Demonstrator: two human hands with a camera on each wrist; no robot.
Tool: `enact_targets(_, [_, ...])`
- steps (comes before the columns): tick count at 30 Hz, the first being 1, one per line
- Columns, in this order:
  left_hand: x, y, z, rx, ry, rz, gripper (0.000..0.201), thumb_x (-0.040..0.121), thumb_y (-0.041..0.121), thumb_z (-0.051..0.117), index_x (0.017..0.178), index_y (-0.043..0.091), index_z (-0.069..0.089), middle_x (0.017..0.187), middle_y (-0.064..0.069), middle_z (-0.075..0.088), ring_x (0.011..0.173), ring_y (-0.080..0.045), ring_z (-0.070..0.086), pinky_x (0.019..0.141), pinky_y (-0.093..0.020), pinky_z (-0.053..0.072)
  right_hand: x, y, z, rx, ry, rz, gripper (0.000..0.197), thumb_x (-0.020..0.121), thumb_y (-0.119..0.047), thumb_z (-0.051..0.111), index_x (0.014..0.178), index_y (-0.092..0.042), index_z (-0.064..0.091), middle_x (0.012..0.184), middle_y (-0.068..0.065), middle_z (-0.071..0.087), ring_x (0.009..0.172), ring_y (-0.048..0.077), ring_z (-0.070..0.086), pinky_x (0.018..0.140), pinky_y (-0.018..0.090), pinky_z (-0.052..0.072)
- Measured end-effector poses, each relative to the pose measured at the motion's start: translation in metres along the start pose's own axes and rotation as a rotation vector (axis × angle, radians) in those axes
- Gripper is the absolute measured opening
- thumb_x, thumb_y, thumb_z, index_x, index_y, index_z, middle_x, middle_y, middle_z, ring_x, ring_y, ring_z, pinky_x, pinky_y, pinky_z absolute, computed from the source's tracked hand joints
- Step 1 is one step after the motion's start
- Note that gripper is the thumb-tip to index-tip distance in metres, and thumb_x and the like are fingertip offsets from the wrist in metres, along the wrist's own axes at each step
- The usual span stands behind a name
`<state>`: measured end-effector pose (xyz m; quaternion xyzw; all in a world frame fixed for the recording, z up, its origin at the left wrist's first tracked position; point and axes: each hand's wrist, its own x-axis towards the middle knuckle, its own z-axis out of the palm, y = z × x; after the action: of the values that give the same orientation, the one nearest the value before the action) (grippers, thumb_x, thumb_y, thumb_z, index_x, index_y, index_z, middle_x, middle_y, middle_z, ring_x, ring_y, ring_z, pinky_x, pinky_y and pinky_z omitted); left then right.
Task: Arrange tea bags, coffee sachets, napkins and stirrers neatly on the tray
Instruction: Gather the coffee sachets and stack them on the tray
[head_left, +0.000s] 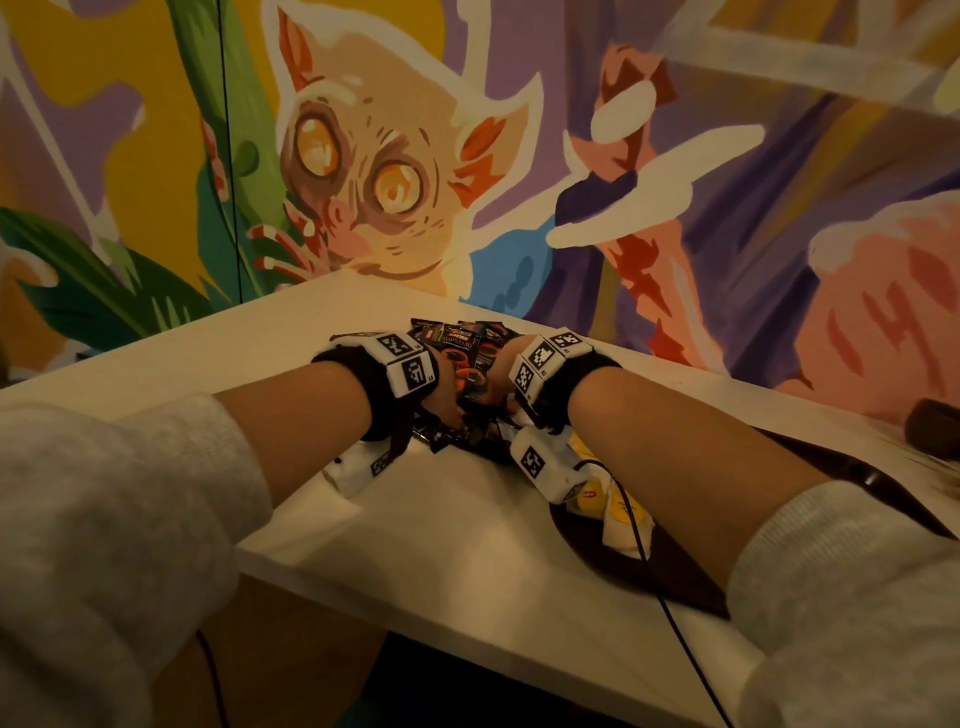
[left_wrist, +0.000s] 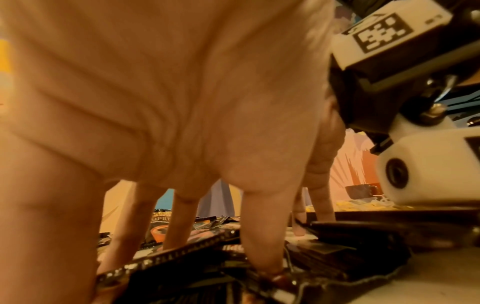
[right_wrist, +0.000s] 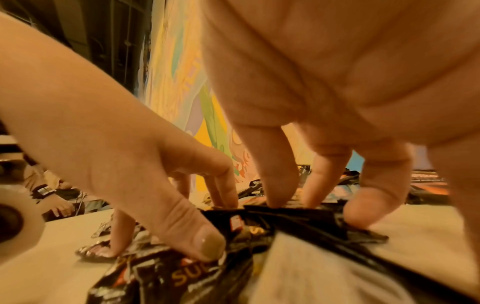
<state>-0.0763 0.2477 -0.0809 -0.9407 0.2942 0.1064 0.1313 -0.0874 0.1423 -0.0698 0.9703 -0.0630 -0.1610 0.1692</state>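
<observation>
We are leaning both forearms over a pale table (head_left: 441, 545), and our two hands are meeting on a heap of dark coffee sachets (head_left: 462, 353) lying between them. Our left hand (head_left: 441, 395) is reaching down with its fingers (left_wrist: 262, 246) spread and nearly straight, the tips pressing on the sachets (left_wrist: 182, 255) from above; we cannot tell whether the thumb is closing under any packet. Our right hand (head_left: 498, 384) is bending its fingers (right_wrist: 275, 181) down onto the heap, and the thumb (right_wrist: 200, 240) and fingertips are pinching a crumpled black sachet (right_wrist: 285, 224) between them. More sachets are fanning out beyond both hands, toward the painted wall (head_left: 675, 208). Just under and behind our right wrist, a dark round tray (head_left: 670, 577) is sitting on the table, and yellow tea bags (head_left: 623, 512) are lying on it, partly hidden by the white wrist camera (head_left: 545, 462). A black cable (head_left: 670, 613) is trailing from that camera across the tray and over the near table edge. A dark object is lying at the far right, too blurred for us to identify.
</observation>
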Motion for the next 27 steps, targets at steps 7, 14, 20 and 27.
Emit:
enact_targets(7, [0.012, -0.002, 0.000, -0.406, -0.083, 0.044, 0.072, 0.084, 0.039, 0.070, 0.141, 0.012, 0.036, 0.141, -0.009, 0.043, 0.123, -0.026, 0.049, 0.093, -0.031, 0.049, 0.008, 0.019, -0.001, -0.214, -0.019, -0.015, 0.042, 0.091, -0.028, 0.061, 0.127, -0.008, 0.057, 0.116, 0.008, 0.059, 0.100, 0.020, 0.054, 0.091, 0.029, 0.044])
enact_targets(14, [0.020, -0.003, -0.005, -0.268, -0.123, 0.108, 0.047, 0.098, 0.032, 0.050, 0.137, 0.008, 0.045, 0.137, -0.014, 0.050, 0.119, -0.028, 0.053, 0.063, -0.013, 0.049, 0.011, 0.018, -0.013, -0.138, -0.131, -0.008, 0.046, 0.081, -0.046, 0.068, 0.119, -0.021, 0.063, 0.091, -0.005, 0.067, 0.094, 0.020, 0.064, 0.090, 0.038, 0.053])
enact_targets(20, [0.015, -0.002, -0.013, -0.108, -0.150, 0.168, 0.050, 0.094, 0.031, 0.057, 0.138, 0.014, 0.042, 0.136, -0.010, 0.049, 0.098, -0.020, 0.053, 0.051, -0.012, 0.042, 0.007, 0.003, 0.000, -0.178, -0.232, -0.056, 0.084, 0.062, -0.062, 0.075, 0.131, -0.022, 0.049, 0.123, 0.000, 0.059, 0.106, 0.021, 0.058, 0.077, 0.031, 0.047])
enact_targets(27, [0.015, -0.003, -0.006, -0.111, -0.091, 0.220, 0.075, 0.077, 0.053, 0.070, 0.139, 0.026, 0.038, 0.141, 0.001, 0.044, 0.126, -0.022, 0.046, 0.106, -0.038, 0.039, 0.016, 0.003, 0.015, -0.263, -0.087, -0.023, 0.084, 0.065, -0.069, 0.068, 0.129, -0.018, 0.049, 0.114, 0.003, 0.062, 0.096, 0.020, 0.061, 0.081, 0.034, 0.052])
